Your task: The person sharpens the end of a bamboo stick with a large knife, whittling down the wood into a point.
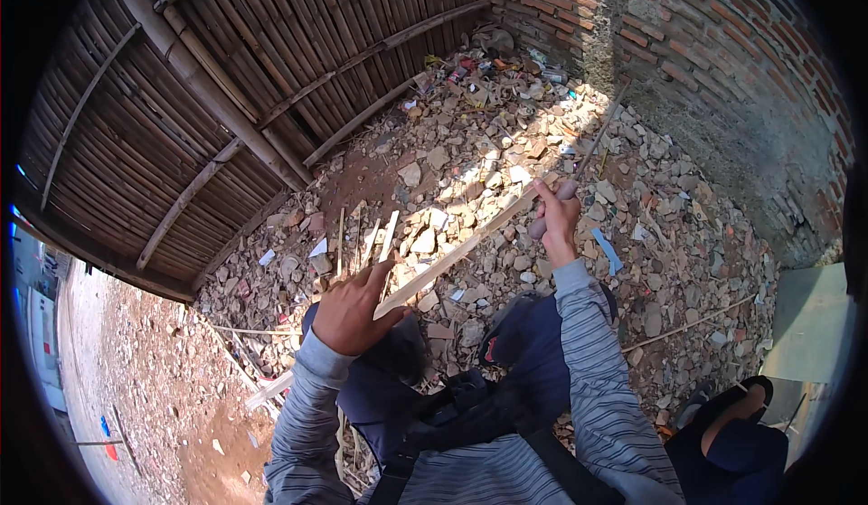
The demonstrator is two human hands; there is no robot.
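Note:
A long pale bamboo strip [457,254] runs slantwise in front of me, from beside my left thigh up to my right hand. My left hand [348,313] is around its lower part, the fingers loosely curved on one side and the thumb on the other; the palm side is hidden. In my right hand [558,220] is a long-bladed knife, gripped by its rounded handle [567,190], with the dark narrow blade [603,132] pointing away to the upper right. The index finger and thumb of that hand also touch the strip's far end.
Broken stone and brick rubble [434,157] covers the ground. Several thin bamboo slivers [387,235] lie ahead of my left hand. A bamboo-slat wall [244,62] rises at left, a brick wall [696,35] at right. Another person's leg [737,419] shows at lower right.

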